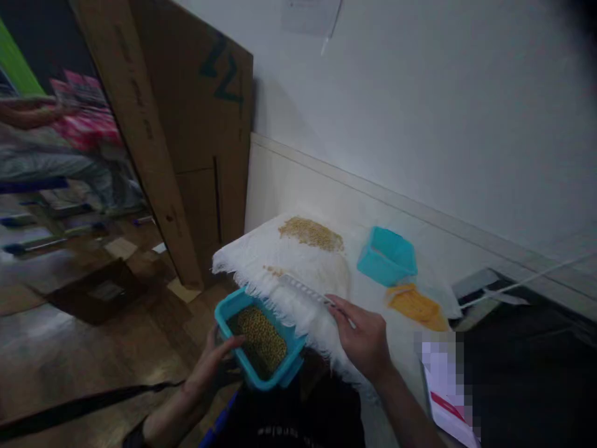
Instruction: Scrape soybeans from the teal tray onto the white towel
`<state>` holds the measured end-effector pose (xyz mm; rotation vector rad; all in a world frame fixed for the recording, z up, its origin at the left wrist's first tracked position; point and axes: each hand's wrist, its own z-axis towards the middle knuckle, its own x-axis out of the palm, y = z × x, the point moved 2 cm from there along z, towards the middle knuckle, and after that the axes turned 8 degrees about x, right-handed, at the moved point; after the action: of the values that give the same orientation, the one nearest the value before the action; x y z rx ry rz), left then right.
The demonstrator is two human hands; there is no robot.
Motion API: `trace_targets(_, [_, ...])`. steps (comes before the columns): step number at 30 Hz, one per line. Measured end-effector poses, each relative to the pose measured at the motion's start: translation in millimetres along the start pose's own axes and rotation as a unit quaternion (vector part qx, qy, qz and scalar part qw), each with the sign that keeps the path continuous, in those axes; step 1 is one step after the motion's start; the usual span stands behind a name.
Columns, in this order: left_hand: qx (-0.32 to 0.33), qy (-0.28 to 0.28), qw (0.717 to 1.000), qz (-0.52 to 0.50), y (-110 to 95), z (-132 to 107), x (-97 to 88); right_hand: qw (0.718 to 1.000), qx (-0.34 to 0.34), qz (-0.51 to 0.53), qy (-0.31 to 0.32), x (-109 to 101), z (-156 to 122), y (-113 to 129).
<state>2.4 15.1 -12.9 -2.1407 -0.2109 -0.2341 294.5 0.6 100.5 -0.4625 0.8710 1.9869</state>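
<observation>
My left hand (217, 361) grips the near-left rim of a turquoise plastic basket (226, 308), thumb over the edge. Yellowish beans (261, 336), like soybeans, lie inside it. The basket is held just below the fringed front edge of a white cloth (321, 274). In my right hand (366, 339) is a flat pale strip with a row of dark slots (305, 289); its exact kind is unclear. The strip's far end rests on or just above the cloth, near a few loose beans (273, 271). A larger bean pile (312, 234) lies farther back on the cloth.
A second turquoise basket (389, 255) stands to the right, with an orange cloth (417, 306) beside it. A tall cardboard box (200, 124) rises at the left against the white wall (420, 112). Another person's arm (32, 117) shows at far left.
</observation>
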Motion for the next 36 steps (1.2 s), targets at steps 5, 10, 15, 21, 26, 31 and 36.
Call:
trace_targets(5, [0.006,0.006,1.000,-0.008,-6,2,3.7,1.000,0.019,-0.014,-0.013,20,18,-10])
trace_targets(10, [0.010,0.010,1.000,-0.014,-15,-8,9.7,1.000,0.023,0.002,0.014,24,15,-13])
trace_targets(15, [0.011,0.008,1.000,-0.010,-17,-11,11.7,1.000,0.024,0.006,0.007,19,15,-13])
trace_targets(21, [0.003,-0.001,1.000,-0.013,-7,1,6.4,0.999,0.024,0.017,0.029,19,16,-14])
trace_targets(26, [0.006,-0.005,1.000,-0.007,-2,7,0.7,1.000,0.012,0.016,0.025,26,22,-11])
trace_targets(31, [0.015,0.001,1.000,-0.021,-10,6,-1.7,0.999,-0.001,0.023,0.034,32,27,-4])
trace_targets(36, [0.020,-0.008,1.000,-0.018,-15,9,-4.9,1.000,-0.008,0.007,0.026,33,28,0])
